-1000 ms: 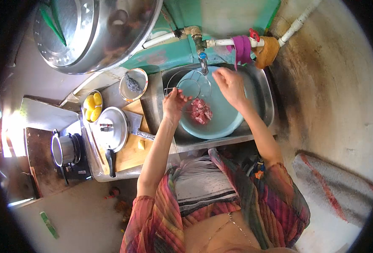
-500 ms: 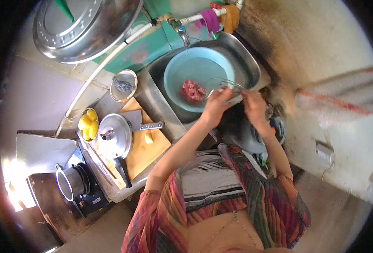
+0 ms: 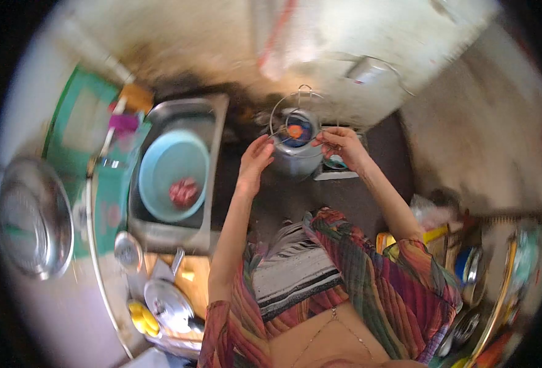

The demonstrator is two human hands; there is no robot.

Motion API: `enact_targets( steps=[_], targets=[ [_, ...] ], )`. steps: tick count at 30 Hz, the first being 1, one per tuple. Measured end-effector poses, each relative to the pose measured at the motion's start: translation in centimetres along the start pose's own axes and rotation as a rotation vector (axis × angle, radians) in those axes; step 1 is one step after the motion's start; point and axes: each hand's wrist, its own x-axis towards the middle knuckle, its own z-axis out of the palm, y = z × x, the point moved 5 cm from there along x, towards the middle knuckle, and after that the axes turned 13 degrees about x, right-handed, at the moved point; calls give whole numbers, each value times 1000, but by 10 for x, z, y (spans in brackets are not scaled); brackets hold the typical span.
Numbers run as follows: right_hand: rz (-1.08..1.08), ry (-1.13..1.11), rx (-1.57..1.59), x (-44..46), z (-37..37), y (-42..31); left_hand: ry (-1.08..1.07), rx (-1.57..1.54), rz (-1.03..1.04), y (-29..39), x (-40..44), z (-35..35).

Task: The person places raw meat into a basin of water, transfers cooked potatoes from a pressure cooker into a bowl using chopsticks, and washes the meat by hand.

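A round wire rack [image 3: 272,116] of thin metal rings is held out in front of me, blurred by motion. Its left side is pinched by the fingers of my left hand [image 3: 256,164], and my right hand [image 3: 343,149] grips its right side. Beneath the rack stands a grey container [image 3: 301,164] with something blue and orange inside, too blurred to name. To the left, a light blue basin [image 3: 150,190] sits in the metal sink. A lump of raw red meat [image 3: 184,193] lies in the basin.
On the left counter are a pressure cooker lid [image 3: 166,305], a cutting board [image 3: 200,283] with a knife [image 3: 177,260], and a bowl of yellow pieces [image 3: 143,319]. A big metal lid [image 3: 34,218] hangs on the left wall. Shelves with kitchenware stand at right.
My view has turned right, away from the sink. Both hands have moved with the wire rack from beside the basin to over the grey container, and they are farther apart.
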Motion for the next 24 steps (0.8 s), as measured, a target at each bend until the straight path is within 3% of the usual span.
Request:
enact_targets(
  steps=[4, 6, 9, 12, 14, 16, 18, 20, 22, 24],
  targets=[
    [-64, 82, 213, -59, -78, -22, -531, -228, 108, 38, 20, 124],
    [-111, 164, 265, -91, -107, -37, -625, -261, 92, 41, 25, 176],
    [-195, 285, 169, -133, -172, -58, -484, -75, 92, 40, 40, 261],
    [-461, 686, -257, -185, -225, -88, -431, -96, 96, 39, 52, 328],
    [-1001, 776, -1068, -234, -235, -120, -395, -58, 118, 26, 63, 375],
    [-945, 505, -1189, -261, -252, -124, -432, -17, 38, 31, 62, 420],
    [-770, 403, -1179, -274, -262, -133, -545, -39, 18, 31, 74, 457],
    [-841, 336, -1269, -279, -286, -140, -586, -29, 19, 32, 86, 490],
    [-864, 406, -1240, -285, -310, -153, -636, -29, -57, 32, 100, 519],
    [-792, 390, -913, -284, -333, -171, -661, -37, -63, 35, 125, 544]
  ],
)
